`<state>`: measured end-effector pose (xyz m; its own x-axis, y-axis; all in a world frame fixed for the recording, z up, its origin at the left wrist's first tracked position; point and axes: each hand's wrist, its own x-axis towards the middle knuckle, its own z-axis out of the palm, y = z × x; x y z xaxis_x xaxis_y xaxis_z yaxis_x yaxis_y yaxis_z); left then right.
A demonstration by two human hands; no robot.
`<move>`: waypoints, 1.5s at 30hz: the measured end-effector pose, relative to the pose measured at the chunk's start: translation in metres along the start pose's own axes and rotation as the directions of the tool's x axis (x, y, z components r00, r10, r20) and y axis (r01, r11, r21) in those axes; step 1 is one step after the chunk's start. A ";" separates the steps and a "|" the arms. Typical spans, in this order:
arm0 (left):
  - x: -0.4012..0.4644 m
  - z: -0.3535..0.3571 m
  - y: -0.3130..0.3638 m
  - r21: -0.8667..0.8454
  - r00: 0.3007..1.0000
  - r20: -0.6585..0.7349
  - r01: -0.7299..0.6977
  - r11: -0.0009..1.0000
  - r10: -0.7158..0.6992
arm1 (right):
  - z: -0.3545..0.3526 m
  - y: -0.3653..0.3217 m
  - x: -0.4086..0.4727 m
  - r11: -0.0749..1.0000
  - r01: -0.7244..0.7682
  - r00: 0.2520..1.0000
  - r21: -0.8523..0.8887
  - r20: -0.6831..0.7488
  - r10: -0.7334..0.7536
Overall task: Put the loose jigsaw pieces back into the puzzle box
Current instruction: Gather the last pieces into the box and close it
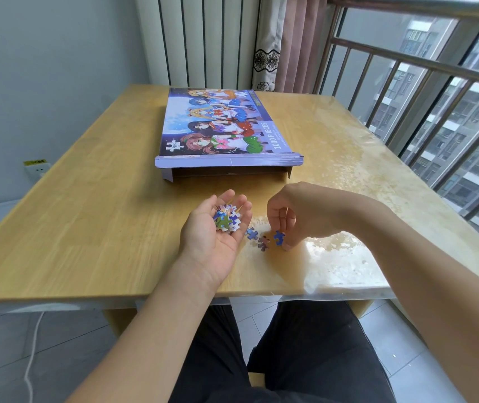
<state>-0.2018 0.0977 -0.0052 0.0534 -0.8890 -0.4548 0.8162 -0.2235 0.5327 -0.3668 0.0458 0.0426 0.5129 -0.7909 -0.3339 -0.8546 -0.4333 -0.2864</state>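
Head view: your left hand point(217, 228) cups a colourful pile of jigsaw pieces point(226, 218); your right hand point(290, 213) pinches a blue cardboard piece point(279, 237) near the purple flat puzzle box point(226, 132), which lies farther off.

Person is wearing black trousers point(313, 353), plain, no visible markings. Both forearms are showing bare, no sleeves reaching into view. No rings, watch or bands showing on left hand point(217, 228) or right hand point(293, 213).
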 end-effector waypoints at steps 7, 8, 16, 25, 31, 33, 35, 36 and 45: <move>0.001 0.001 0.001 -0.003 1.000 -0.003 -0.001 1.000 0.001 | 0.002 0.002 -0.002 0.996 0.029 1.000 0.087 -0.005 -0.029; 0.001 0.001 0.001 -0.002 1.000 -0.004 -0.002 1.000 0.002 | 0.002 0.003 -0.001 0.996 0.024 1.000 0.088 0.001 -0.024; 0.000 0.002 0.001 0.003 1.000 -0.005 0.000 1.000 0.001 | 0.004 0.003 -0.002 0.998 0.000 1.000 0.069 -0.030 0.002; 0.000 0.001 0.000 0.000 1.000 0.006 0.001 1.000 -0.001 | 0.007 0.004 -0.004 0.997 -0.011 0.998 0.083 -0.065 0.017; 0.001 0.002 -0.001 -0.002 1.000 0.014 0.009 1.000 -0.009 | 0.005 0.005 -0.006 0.992 0.052 0.997 0.118 -0.056 -0.045; 0.003 0.001 -0.001 -0.006 1.000 0.012 0.011 1.000 -0.011 | -0.001 0.008 -0.006 0.965 0.091 0.994 0.246 -0.077 -0.074; 0.003 0.000 -0.001 -0.013 1.000 0.015 0.017 1.000 -0.016 | -0.007 0.004 -0.002 0.858 0.166 0.984 0.486 -0.137 -0.113; 0.003 0.001 -0.002 -0.018 1.000 0.017 0.020 1.000 -0.020 | -0.009 -0.002 0.000 0.773 0.188 0.981 0.606 -0.153 -0.119; 0.006 -0.011 0.014 -0.117 0.998 -0.050 -0.030 0.993 0.024 | -0.011 -0.023 0.008 0.972 0.141 0.955 0.190 -0.285 -0.083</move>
<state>-0.1831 0.0935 -0.0084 0.1016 -0.8732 -0.4766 0.8762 -0.1483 0.4586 -0.3441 0.0445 0.0566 0.5373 -0.8425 -0.0391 -0.7424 -0.4505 -0.4960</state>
